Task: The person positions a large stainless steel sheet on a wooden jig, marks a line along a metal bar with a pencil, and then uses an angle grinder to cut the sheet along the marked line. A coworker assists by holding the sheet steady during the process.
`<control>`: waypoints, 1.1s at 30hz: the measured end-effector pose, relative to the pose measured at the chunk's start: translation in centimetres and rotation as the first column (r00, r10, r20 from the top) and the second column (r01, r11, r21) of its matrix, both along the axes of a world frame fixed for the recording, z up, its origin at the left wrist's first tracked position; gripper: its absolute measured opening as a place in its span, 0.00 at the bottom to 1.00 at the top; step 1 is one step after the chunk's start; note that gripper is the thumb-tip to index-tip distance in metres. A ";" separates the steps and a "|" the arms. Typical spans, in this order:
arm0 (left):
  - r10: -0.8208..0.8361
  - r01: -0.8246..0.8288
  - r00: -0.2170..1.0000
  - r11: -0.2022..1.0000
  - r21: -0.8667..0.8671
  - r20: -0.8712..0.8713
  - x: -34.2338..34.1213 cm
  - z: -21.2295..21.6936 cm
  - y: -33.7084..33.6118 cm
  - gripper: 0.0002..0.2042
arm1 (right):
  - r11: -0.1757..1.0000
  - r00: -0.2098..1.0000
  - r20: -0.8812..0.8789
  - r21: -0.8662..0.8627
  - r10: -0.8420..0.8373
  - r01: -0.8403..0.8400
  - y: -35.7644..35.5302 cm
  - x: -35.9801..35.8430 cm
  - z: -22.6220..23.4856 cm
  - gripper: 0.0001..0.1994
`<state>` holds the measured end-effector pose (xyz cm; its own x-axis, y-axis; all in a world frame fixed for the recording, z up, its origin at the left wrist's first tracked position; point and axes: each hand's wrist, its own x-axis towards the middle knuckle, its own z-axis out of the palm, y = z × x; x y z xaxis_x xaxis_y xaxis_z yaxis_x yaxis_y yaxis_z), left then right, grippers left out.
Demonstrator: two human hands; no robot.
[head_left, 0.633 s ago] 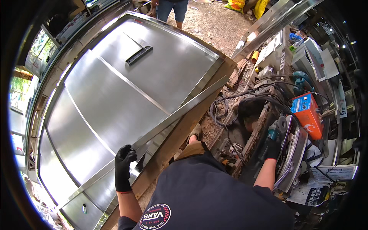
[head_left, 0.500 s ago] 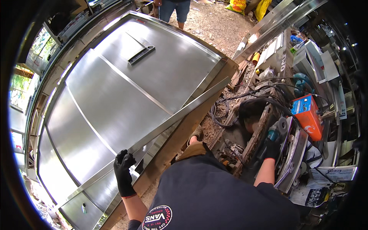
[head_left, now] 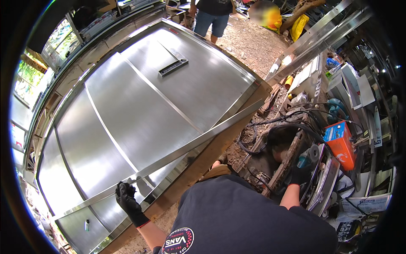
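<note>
My left hand [head_left: 127,201], in a black glove, is raised beside a long metal bar [head_left: 186,154]. Its fingers are curled in, and whether they hold anything is hidden. The bar slants across a big brushed-metal panel [head_left: 148,114] at the left, which has several seams. Over at the right, my gloved right hand [head_left: 300,175] grips a teal angle grinder [head_left: 303,161] with a grey disc. The grinder is by the dark wooden trough and some leaning sheets.
A black level-like tool [head_left: 173,67] and a small marker-like item [head_left: 87,225] lie on the panel. An orange and blue box-shaped machine [head_left: 339,144] stands beyond the grinder. Black cables [head_left: 292,127] loop over the trough. At the back stands another person in shorts [head_left: 211,24].
The view has shifted, so the panel sits lower and further right. My left hand has moved a little down and left along the bar. My right hand keeps its grip on the grinder.
</note>
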<state>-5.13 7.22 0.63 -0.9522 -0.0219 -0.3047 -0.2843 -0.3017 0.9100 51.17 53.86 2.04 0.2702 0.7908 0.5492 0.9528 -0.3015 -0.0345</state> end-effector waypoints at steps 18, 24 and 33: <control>0.276 -0.289 0.957 0.885 0.365 0.088 -13.3 -14.0 -14.1 0.13 | -0.367 -0.332 -0.166 -0.282 0.928 -0.886 2.5 -38.1 0.4 0.08; 0.120 -0.080 0.983 0.962 0.262 -0.139 -12.3 -9.5 -17.5 0.19 | -0.405 -0.388 -0.167 -0.086 0.906 -0.910 1.1 -40.9 -1.5 0.05; -0.013 0.304 0.891 0.760 0.575 -0.454 -11.9 9.3 -9.0 0.25 | -0.108 -0.112 0.035 -0.095 0.993 -0.990 11.6 -36.8 8.6 0.05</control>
<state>-16.99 -1.73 9.90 -0.9579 0.1936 0.2121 -0.0378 -0.8172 0.5752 14.41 65.42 10.68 -0.8626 0.1582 0.4805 0.1953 0.9804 0.0278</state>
